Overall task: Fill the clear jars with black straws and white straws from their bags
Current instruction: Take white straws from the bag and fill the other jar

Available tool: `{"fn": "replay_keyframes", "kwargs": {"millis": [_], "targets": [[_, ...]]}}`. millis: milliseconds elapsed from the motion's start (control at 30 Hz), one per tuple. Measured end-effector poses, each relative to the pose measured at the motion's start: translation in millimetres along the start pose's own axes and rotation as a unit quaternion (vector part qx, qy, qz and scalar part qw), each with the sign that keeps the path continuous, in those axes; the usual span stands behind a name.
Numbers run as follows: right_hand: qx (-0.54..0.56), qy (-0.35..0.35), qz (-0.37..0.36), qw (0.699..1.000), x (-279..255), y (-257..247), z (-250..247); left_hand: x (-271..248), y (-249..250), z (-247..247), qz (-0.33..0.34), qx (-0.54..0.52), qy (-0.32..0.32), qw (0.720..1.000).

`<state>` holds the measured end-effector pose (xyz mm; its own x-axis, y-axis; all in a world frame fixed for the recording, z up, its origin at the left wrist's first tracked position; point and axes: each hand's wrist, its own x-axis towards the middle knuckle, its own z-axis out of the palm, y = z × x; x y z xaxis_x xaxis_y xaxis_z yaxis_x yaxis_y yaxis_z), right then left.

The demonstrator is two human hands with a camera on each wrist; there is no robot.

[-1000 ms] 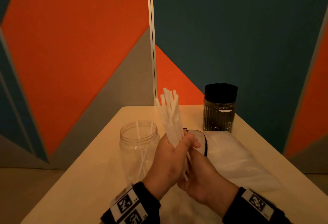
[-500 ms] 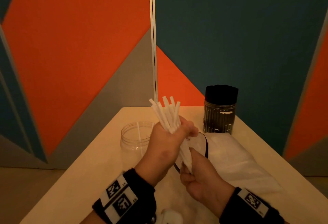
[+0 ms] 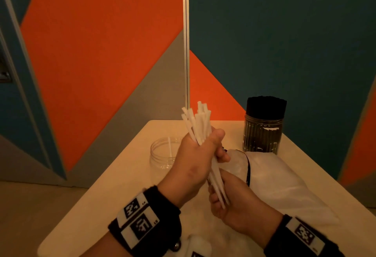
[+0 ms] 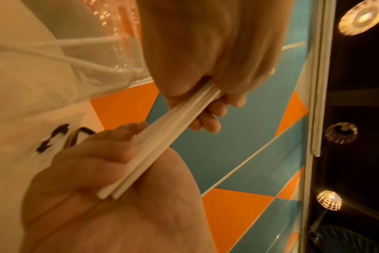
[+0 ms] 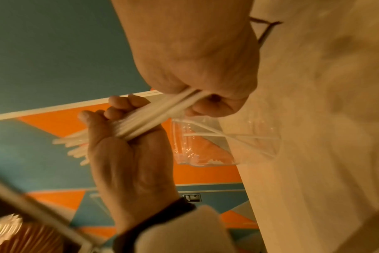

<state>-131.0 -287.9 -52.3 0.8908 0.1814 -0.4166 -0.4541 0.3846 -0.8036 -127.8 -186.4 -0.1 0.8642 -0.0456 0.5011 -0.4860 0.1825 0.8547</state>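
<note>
- Head view: the left hand (image 3: 195, 161) has its grip clamped round the middle of a bundle of thin white plastic straws (image 3: 198, 123), which stands nearly upright with its tops fanned out above the fist.
- The right hand (image 3: 234, 199), lower and nearer, curls its grip round the bundle's bottom ends.
- Just left of the hands, an open clear plastic jar (image 3: 160, 153) stands on the pale tabletop (image 3: 114, 191) with 1 white straw showing inside.
- A second clear jar packed with black straws (image 3: 264, 126) stands upright at the far right of the tabletop.
- A translucent plastic bag with a dark drawstring (image 3: 284, 181) lies on the tabletop, just in front of that jar and right of the hands.
- Left wrist view: the straws (image 4: 162, 142) run slantwise from the left fingers (image 4: 206, 119) down into the right palm (image 4: 97, 171).
- Right wrist view: the right fingers (image 5: 216, 104) pinch the straw ends; the left hand (image 5: 123, 145) wraps the bundle (image 5: 141, 123) further along. The clear jar (image 5: 206, 145) sits behind, 2 loose straws visible in it.
</note>
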Motion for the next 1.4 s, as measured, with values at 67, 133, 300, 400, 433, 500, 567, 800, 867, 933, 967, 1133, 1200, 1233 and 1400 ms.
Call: {"fn": "replay_keyframes", "kwargs": {"millis": [67, 133, 300, 400, 433, 500, 567, 800, 867, 933, 967, 1133, 1200, 1233, 1400], "targets": [[-0.095, 0.031, -0.115, 0.988, 1.5, -5.5, 7.1, 11.5, 16.5, -12.0, 0.027, 0.009, 0.020, 0.999], [-0.219, 0.063, -0.272, 0.935, 1.0, -14.7, 12.6, 26.3, 35.1, -27.7, 0.063, -0.001, 0.050, 0.997], [-0.504, -0.009, -0.488, 0.713, 10.2, -25.9, 21.5, 61.3, 63.4, -66.2, 0.135, -0.044, 0.116, 0.983], [-0.552, -0.014, -0.477, 0.684, 18.4, -19.8, 26.7, 69.7, 52.6, -84.3, 0.127, -0.003, 0.158, 0.979], [-0.553, -0.012, -0.472, 0.686, 19.9, -17.8, 27.7, 68.6, 44.4, -89.3, 0.116, 0.026, 0.168, 0.978], [-0.551, -0.011, -0.475, 0.686, 23.3, -13.5, 27.4, 63.0, 23.8, -97.8, 0.088, 0.095, 0.172, 0.977], [-0.546, -0.007, -0.482, 0.685, 26.4, -10.4, 25.8, 55.5, 4.0, -104.6, 0.043, 0.152, 0.148, 0.976], [-0.545, -0.022, -0.486, 0.683, 30.8, -9.6, 22.6, 50.2, -9.2, -115.0, 0.001, 0.234, 0.166, 0.958], [-0.544, -0.025, -0.471, 0.694, 28.2, -10.1, 22.1, 47.6, -3.0, -109.3, 0.034, 0.289, 0.176, 0.940], [-0.545, -0.021, -0.462, 0.700, 24.5, -12.2, 18.4, 41.4, 7.0, -100.9, 0.101, 0.335, 0.189, 0.918], [-0.547, -0.015, -0.460, 0.699, 22.5, -14.2, 14.5, 37.2, 13.1, -95.1, 0.140, 0.352, 0.192, 0.905], [-0.575, 0.072, -0.413, 0.703, 13.5, -34.5, -36.3, 10.0, 33.9, -45.8, 0.221, 0.341, 0.129, 0.905], [-0.591, 0.103, -0.372, 0.709, 10.8, -38.7, -67.5, 0.7, 24.3, -22.9, 0.171, 0.377, 0.079, 0.907], [-0.598, 0.118, -0.347, 0.713, 10.4, -37.2, -81.4, -2.8, 15.3, -12.9, 0.128, 0.423, 0.041, 0.896], [-0.669, 0.183, -0.176, 0.698, 23.9, -7.3, -114.5, 2.6, -43.1, 20.5, -0.028, 0.631, -0.236, 0.738]]}}
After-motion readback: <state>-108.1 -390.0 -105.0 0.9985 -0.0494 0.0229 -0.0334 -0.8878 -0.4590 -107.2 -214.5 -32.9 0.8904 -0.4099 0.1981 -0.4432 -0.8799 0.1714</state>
